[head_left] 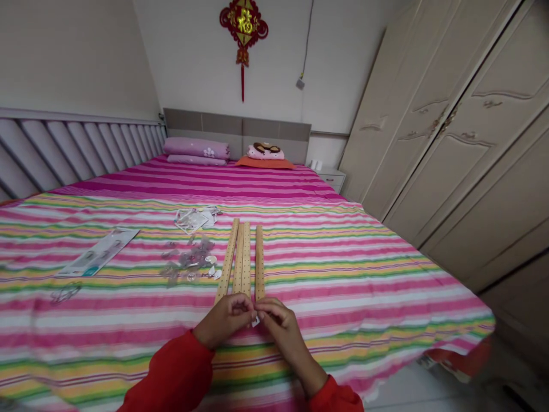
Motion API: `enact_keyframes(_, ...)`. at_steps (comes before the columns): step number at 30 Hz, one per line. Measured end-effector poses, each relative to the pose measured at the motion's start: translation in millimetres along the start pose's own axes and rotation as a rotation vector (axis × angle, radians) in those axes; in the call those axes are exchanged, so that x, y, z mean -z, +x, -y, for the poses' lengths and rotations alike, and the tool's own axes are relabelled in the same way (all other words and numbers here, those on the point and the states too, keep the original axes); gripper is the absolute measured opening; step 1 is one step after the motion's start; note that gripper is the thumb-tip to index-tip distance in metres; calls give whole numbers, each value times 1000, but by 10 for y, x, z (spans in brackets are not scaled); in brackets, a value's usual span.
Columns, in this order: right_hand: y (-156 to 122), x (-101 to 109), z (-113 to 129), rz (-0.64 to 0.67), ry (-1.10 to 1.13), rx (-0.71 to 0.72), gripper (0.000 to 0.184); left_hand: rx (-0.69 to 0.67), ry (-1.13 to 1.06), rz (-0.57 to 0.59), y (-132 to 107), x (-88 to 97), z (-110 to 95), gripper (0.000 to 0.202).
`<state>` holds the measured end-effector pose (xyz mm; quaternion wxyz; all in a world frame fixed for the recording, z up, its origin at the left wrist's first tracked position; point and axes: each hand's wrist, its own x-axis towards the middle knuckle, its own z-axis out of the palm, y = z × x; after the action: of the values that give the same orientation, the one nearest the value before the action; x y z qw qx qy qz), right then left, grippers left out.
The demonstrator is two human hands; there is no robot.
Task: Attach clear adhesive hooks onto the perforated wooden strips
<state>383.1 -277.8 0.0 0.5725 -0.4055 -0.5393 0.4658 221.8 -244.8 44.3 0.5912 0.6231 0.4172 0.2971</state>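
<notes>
Several long wooden strips with rows of holes (243, 258) lie side by side on the striped bedspread (351, 269), running away from me. My left hand (225, 321) and my right hand (278, 326) meet at the strips' near ends, fingers curled and pinched together. Between the fingertips shows a small pale piece (255, 321) that I cannot name. Both arms wear red sleeves.
Small metal and clear plastic fittings (189, 263) are scattered left of the strips. A torn clear bag (194, 220) lies behind them and a printed card package (98, 252) further left. Pillows (197, 150) lie at the headboard. A wardrobe (463, 131) stands right.
</notes>
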Motion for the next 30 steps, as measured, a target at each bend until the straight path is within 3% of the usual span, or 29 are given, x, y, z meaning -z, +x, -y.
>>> enact_keyframes(5,-44,15,-44,41,152,-286,33,10,238,157,-10,25,-33,10)
enact_keyframes(8,-65,28,-69,39,188,-387,38,-109,419,171,-26,-15,-83,4)
enact_keyframes(12,-71,33,-91,-31,194,-420,40,-335,601,89,-32,-97,-93,15)
enact_keyframes(15,-69,25,-102,-61,255,-469,40,-395,623,73,-28,-133,-43,18)
enact_keyframes(24,-56,26,-82,-31,394,-449,35,-310,596,100,-10,-105,6,20)
enact_keyframes(30,-76,-33,-102,-63,551,-475,35,-331,638,109,-19,-173,61,18)
